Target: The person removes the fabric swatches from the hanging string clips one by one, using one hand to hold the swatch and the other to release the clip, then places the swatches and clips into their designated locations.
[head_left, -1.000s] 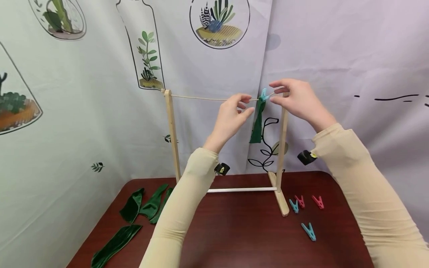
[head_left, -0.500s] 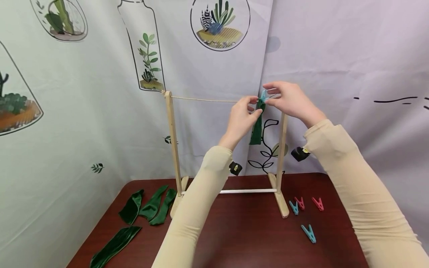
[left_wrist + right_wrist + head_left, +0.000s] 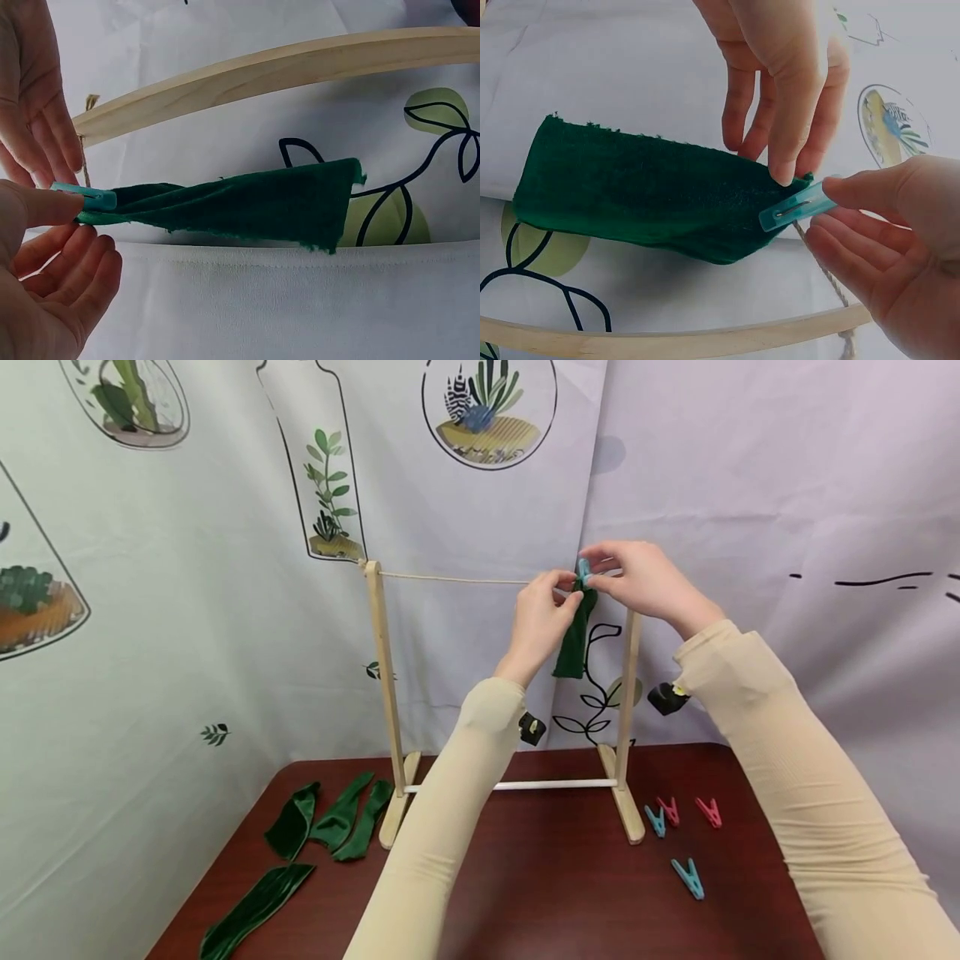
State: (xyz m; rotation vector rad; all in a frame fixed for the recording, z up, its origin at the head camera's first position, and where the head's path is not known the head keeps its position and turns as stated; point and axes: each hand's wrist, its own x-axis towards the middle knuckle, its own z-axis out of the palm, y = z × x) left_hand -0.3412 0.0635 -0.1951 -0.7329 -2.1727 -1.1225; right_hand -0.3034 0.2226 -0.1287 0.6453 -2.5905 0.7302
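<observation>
A strip of green velvet cloth hangs from the cord near its right end, with a light blue clothespin at its top. My right hand pinches the clothespin's handles between thumb and fingers. From the other side, my left hand pinches the cloth's top edge beside the clothespin. Seen from the right wrist, the clothespin lies over the cloth's gathered corner, and the left thumb and fingers meet at that corner. The clothespin is partly covered by the left thumb in the left wrist view.
The cord runs between two wooden posts of a stand with a white crossbar. Several green cloths lie at the table's left. Red clothespins and blue clothespins lie at the right. A printed curtain hangs behind.
My left hand has moved right to the cloth and now pinches its top edge. My right hand has come left and closed its fingers on the clothespin.
</observation>
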